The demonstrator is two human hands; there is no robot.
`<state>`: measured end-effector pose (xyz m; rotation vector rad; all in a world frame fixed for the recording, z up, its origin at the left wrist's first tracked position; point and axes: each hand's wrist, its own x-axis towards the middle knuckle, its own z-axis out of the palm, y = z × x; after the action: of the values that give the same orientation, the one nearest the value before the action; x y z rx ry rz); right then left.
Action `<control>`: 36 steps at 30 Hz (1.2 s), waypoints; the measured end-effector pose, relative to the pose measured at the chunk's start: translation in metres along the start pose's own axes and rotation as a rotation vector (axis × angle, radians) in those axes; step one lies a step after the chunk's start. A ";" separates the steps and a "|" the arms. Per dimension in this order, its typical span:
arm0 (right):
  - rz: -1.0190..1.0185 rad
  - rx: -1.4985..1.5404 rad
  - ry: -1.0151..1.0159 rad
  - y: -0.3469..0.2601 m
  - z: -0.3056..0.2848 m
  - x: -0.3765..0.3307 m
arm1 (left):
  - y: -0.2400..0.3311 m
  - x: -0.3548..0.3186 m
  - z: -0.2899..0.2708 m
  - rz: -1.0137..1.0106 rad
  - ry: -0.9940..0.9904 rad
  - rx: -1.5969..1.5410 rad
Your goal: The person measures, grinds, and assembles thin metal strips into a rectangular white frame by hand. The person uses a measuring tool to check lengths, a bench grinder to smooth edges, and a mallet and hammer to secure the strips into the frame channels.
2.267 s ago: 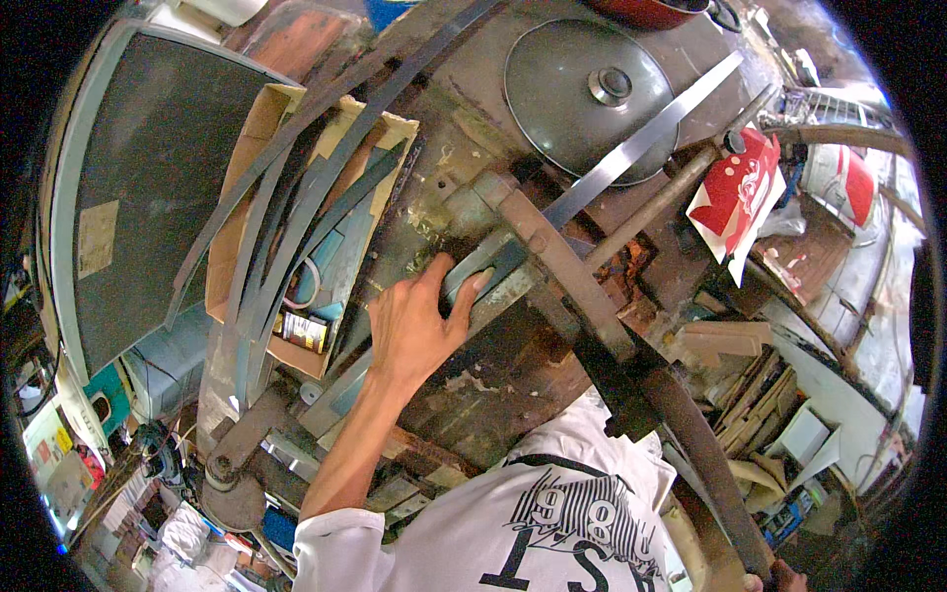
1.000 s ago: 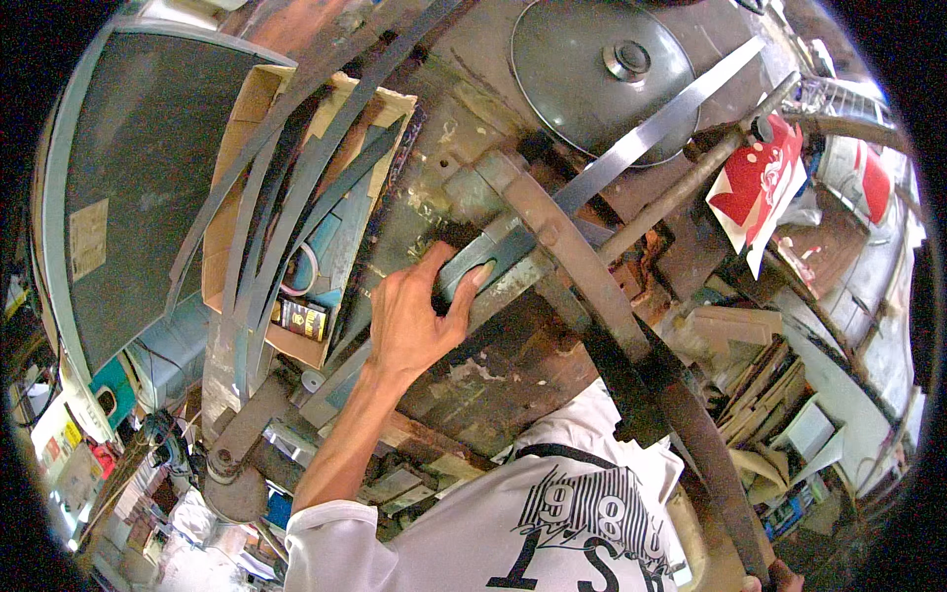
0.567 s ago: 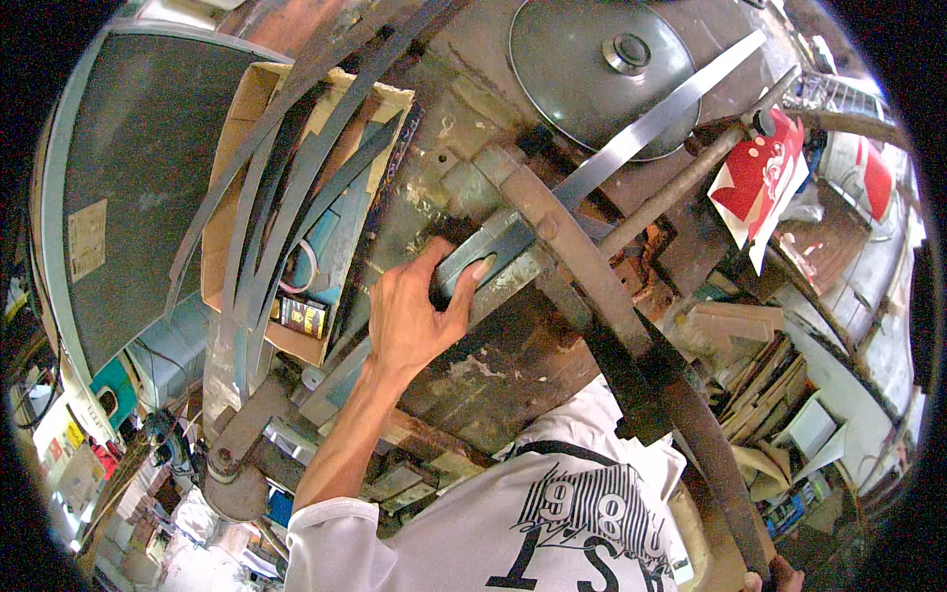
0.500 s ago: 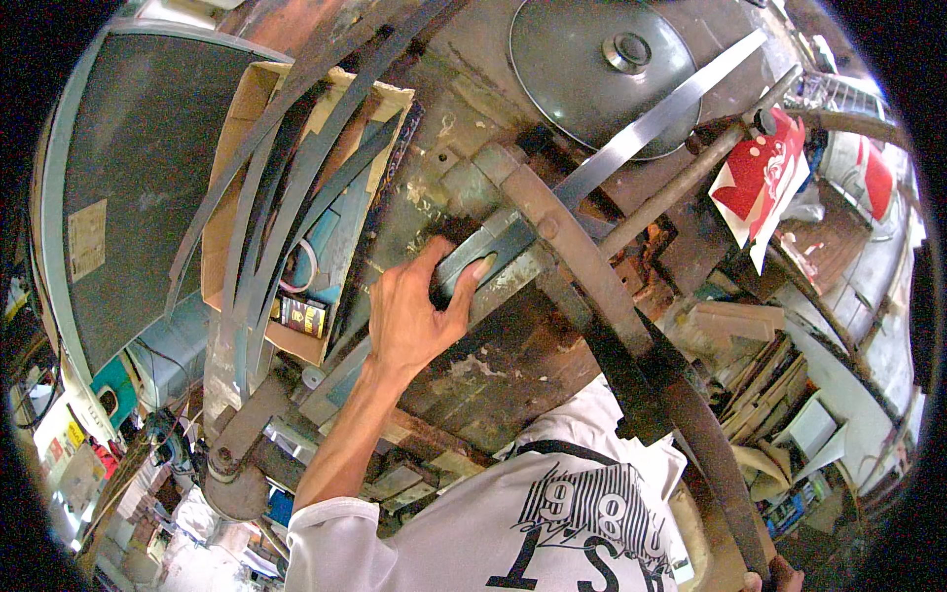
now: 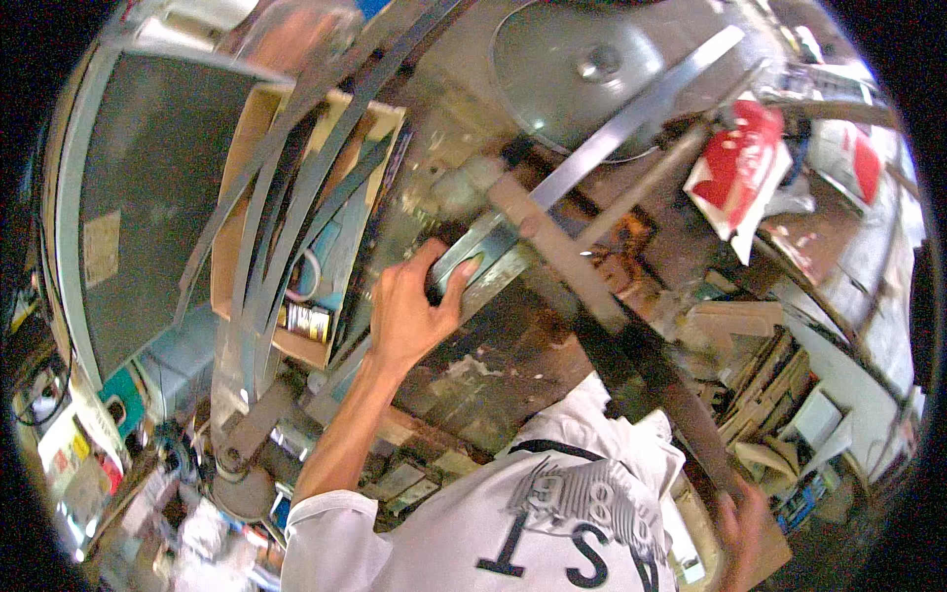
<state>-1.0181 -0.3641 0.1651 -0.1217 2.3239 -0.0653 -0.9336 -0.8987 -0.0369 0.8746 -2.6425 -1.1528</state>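
Observation:
My left hand (image 5: 406, 301) is closed around the near end of a flat metal strip (image 5: 641, 116), with thumb and fingers pinching its sides. The bright strip runs away to the upper right and passes under the arm of a rusty hand-lever shear (image 5: 528, 212). The shear's long dark lever (image 5: 686, 400) slants down to the lower right. My right hand (image 5: 747, 528), blurred, is wrapped round the lever's near end beside my white shirt.
Long dark metal strips (image 5: 296, 197) lie across an open cardboard box (image 5: 242, 128) at the left, beside a large dark panel (image 5: 148, 187). Beyond are a round lid (image 5: 552, 64) and red-and-white packaging (image 5: 740, 173). Wood pieces (image 5: 764, 385) are stacked right.
My right hand and the lever's near end have come up and farther into view. My left hand keeps its hold on the strip. The whole view has shifted slightly and blurred.

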 end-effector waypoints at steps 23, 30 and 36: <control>-0.709 1.025 0.878 -0.038 0.019 -0.057 | 0.313 -0.124 -0.005 0.842 -0.235 -0.094; -0.468 1.189 1.386 0.109 0.169 -0.205 | 0.404 -0.332 0.112 1.059 -0.973 -0.183; 0.368 0.995 1.870 0.186 0.389 -0.421 | 0.437 -0.599 0.227 1.623 -1.769 -0.043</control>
<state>-0.4603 -0.1374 0.1868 1.4139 3.5143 -1.7317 -0.7164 -0.1858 0.1774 -2.8760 -2.1746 -1.2607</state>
